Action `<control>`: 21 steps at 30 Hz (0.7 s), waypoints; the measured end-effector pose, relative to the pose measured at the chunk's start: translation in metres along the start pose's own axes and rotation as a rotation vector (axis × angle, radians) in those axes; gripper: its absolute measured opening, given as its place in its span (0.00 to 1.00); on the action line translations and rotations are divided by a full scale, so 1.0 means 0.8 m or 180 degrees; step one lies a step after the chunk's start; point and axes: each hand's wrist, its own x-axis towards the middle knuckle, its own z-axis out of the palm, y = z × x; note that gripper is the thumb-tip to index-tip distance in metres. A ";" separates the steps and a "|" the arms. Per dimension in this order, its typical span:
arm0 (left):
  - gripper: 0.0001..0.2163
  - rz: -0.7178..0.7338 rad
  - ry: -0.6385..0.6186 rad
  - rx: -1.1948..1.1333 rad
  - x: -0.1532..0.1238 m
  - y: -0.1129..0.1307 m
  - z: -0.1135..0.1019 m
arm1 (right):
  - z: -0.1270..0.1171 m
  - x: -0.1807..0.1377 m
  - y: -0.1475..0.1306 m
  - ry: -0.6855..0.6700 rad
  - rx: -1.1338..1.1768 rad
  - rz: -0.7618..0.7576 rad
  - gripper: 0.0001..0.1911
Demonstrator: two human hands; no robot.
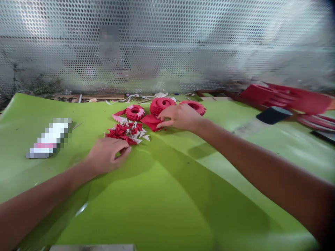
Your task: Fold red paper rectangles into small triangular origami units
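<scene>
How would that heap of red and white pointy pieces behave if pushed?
The heap would probably scatter rather than slide as one, since its pieces look loose and jumbled. They are likely light, appearing to be folded paper. Being thin and pointed, they might also bend if pressed.

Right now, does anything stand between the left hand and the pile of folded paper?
Nothing visible does: the left hand is at the near edge of the paper pile. The right hand is farther right, at the red paper.
</scene>
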 end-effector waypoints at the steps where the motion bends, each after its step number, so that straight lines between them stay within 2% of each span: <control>1: 0.16 0.0012 0.0025 0.0029 0.000 0.000 0.000 | -0.006 0.001 -0.001 -0.0131 -0.0058 -0.0057 0.17; 3: 0.16 0.0036 0.0080 0.0085 -0.001 0.000 0.000 | -0.018 0.000 -0.005 -0.0403 -0.0312 -0.0156 0.15; 5: 0.16 0.0063 0.0116 0.0123 -0.001 0.001 -0.001 | -0.027 -0.006 -0.013 -0.0176 -0.0448 0.0008 0.19; 7: 0.16 0.0091 0.0121 0.0119 0.000 0.001 -0.001 | -0.030 -0.015 -0.020 0.0199 -0.0216 0.0250 0.25; 10: 0.16 0.0110 0.0096 0.0104 0.000 0.001 -0.002 | -0.025 -0.031 -0.025 -0.0074 0.0295 0.0452 0.26; 12: 0.16 0.0095 0.0074 0.0113 0.000 0.001 -0.002 | -0.018 -0.039 -0.022 -0.0147 0.0404 0.0464 0.24; 15: 0.17 0.0072 0.0037 0.0113 0.000 0.002 -0.002 | -0.012 -0.043 -0.016 0.0172 0.0678 0.0628 0.15; 19: 0.17 0.0090 0.0018 0.0106 0.001 0.003 -0.004 | -0.013 -0.041 -0.018 0.0543 0.1394 0.0828 0.07; 21: 0.16 0.0104 0.0006 0.0107 0.002 0.004 -0.004 | -0.014 -0.038 -0.026 0.0578 0.1709 0.0912 0.08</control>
